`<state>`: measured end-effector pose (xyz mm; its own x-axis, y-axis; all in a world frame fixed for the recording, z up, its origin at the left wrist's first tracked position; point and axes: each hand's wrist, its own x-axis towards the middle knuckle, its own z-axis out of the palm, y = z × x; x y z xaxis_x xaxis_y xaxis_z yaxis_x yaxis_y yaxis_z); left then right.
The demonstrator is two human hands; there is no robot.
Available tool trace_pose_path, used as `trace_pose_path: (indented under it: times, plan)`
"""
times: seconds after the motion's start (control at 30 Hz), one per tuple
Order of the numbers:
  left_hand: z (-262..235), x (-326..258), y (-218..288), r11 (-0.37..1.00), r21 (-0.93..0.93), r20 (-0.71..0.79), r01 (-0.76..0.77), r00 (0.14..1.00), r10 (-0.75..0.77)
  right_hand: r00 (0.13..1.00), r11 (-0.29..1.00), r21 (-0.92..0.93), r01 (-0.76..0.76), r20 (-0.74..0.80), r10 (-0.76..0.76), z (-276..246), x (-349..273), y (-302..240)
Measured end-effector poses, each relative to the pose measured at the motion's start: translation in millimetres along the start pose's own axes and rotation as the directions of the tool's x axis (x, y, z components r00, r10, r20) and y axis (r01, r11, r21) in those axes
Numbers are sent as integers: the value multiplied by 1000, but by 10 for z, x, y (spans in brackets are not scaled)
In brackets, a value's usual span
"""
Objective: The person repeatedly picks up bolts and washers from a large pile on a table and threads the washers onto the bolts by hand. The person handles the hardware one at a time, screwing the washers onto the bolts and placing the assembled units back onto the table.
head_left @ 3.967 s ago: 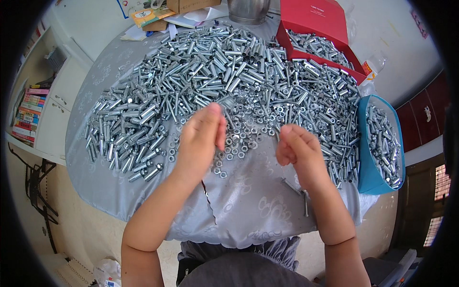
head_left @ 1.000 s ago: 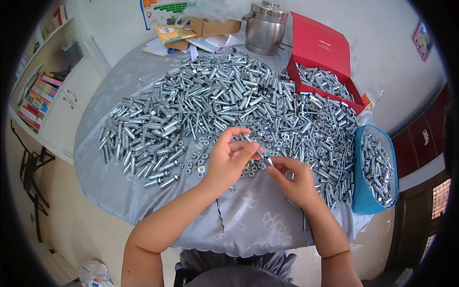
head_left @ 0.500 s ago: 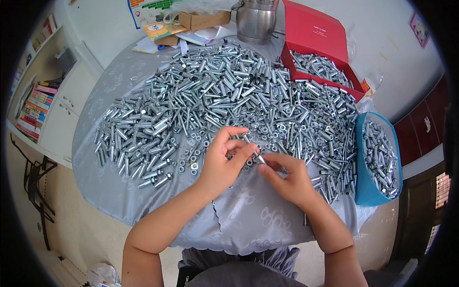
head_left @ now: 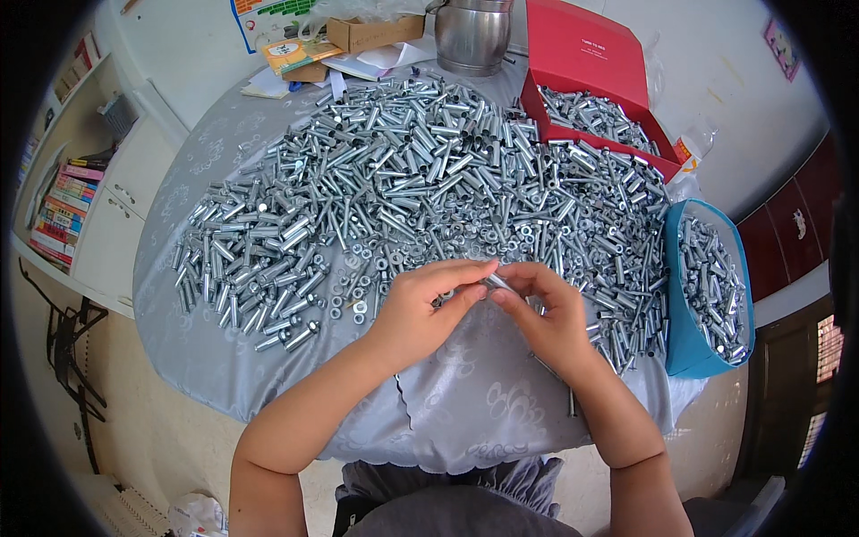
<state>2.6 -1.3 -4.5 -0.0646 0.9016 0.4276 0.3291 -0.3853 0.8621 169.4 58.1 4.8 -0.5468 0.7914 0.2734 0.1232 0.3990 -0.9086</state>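
My left hand [head_left: 413, 313] and my right hand [head_left: 552, 319] meet above the near part of the table. Between their fingertips is a small silver expansion bolt [head_left: 495, 282], gripped by both hands, its ends mostly covered by fingers. Beyond the hands spreads a wide heap of metal sleeves and bolts [head_left: 429, 166]. Loose nuts [head_left: 360, 295] lie just left of my left hand. Thicker bolts fitted with sleeves [head_left: 291, 320] lie farther left. A long thin bolt [head_left: 572, 401] rests by my right forearm.
A blue fabric bin [head_left: 711, 365] full of metal pieces stands at the right edge. Behind it sits an open red box [head_left: 586, 54], also holding pieces. At the back are a steel pot [head_left: 472, 40], a cardboard box [head_left: 376, 34] and papers. Grey cloth [head_left: 197, 349] covers the table.
My left fingers have closed in from a more spread pose, and both hands have drawn together around the bolt. My right hand has shifted slightly up and right.
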Motion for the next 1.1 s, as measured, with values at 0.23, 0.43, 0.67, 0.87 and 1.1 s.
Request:
trace_pose_path:
  times: [0.23,0.43,0.67,0.87,1.1]
  plan:
    - [-3,-20,39,976,-124,56,177,984,-171,987,962,220,-161,30,159,-38,-11,-12]
    - [-16,14,19,842,-438,101,314,948,-301,1000,929,370,-27,24,20,-69,-15,-23]
    - [-72,65,-61,728,-592,-3,346,902,-431,978,836,-518,183,10,-208,-126,100,85]
    - [-66,72,-45,714,-612,-38,338,890,-454,957,665,-696,269,116,-265,-37,61,184]
    - [-61,74,-67,721,-604,-37,340,892,-451,973,756,-612,231,126,-194,-70,74,184]
